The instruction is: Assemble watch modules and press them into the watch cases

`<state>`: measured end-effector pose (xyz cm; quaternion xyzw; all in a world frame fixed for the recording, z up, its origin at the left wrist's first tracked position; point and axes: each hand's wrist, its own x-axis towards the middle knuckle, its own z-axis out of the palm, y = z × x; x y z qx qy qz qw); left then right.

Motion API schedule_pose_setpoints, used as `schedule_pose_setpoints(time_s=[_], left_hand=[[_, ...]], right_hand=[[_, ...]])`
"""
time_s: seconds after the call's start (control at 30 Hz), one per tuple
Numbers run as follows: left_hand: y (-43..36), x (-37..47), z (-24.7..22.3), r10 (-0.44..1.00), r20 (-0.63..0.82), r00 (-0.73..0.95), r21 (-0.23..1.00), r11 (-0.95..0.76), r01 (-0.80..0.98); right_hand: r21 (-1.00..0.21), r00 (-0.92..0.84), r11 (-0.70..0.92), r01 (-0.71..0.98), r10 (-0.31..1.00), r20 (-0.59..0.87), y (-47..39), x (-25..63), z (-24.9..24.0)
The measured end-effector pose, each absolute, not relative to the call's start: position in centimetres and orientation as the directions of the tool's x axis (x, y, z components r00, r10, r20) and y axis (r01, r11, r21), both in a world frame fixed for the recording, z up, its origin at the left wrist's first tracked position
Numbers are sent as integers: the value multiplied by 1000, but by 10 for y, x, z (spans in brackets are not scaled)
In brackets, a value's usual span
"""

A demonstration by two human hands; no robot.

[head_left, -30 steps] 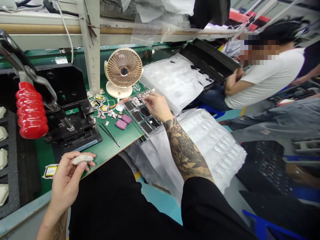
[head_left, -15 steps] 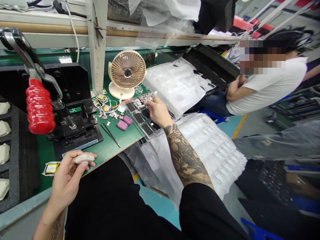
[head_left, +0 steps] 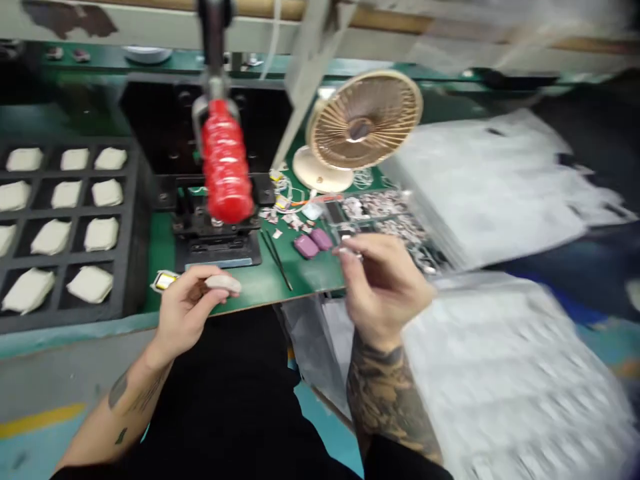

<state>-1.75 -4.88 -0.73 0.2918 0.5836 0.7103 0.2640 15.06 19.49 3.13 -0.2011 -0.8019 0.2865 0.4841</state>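
My left hand (head_left: 187,310) grips a small off-white plastic casing (head_left: 223,283) by its edges, just above the front of the green bench. Near it lies an opened casing with a yellow battery (head_left: 164,281). My right hand (head_left: 383,287) is pinched at the fingertips around a tiny pale part (head_left: 349,251), too small and blurred to name. Behind that hand stands a clear compartment tray (head_left: 435,257) with many small parts. Two purple casings (head_left: 306,246) and black tweezers (head_left: 276,259) rest on the bench between my hands.
A press with a red handle (head_left: 226,160) stands behind my left hand. On the left, a black foam tray (head_left: 127,240) holds several off-white casings. A beige fan (head_left: 360,127) sits at the back; white sheeting (head_left: 520,360) hangs at the right.
My right hand has come away from the compartment tray toward me, with a tiny part in its fingertips. The view has turned left, bringing the foam tray into sight. My left hand keeps the casing.
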Motion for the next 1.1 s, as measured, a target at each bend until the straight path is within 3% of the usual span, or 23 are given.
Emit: schedule_pose_setpoints(time_s=[0.17, 0.4, 0.5, 0.7, 0.83, 0.97, 1.1], left_hand=[[-45, -20, -8, 706, 54, -706, 967, -214, -141], [-46, -20, -8, 687, 54, -725, 974, -196, -113], [-46, -18, -9, 668, 58, -742, 971, -209, -113], [-47, -17, -14, 635, 72, -769, 981, -185, -60], [-47, -17, -15, 658, 115, -744, 975, -218, -43], [-45, -18, -12, 683, 62, -728, 962, -235, -139], [-49, -16, -5, 695, 19, -719, 987, -130, -99]], right_hand=[[-809, -615, 549, -210, 568, 546, 124, 108, 8], [-842, -734, 494, -217, 486, 475, 108, 86, 5], [-777, -716, 603, -181, 461, 525, 104, 90, 2], [-481, -708, 858, -182, 225, 670, 89, 99, -9], [-458, -747, 859, -231, 145, 649, 98, 103, -1], [-482, -729, 859, -172, 219, 649, 116, 103, 12], [-487, -627, 867, -106, 323, 709, 126, 99, 13]])
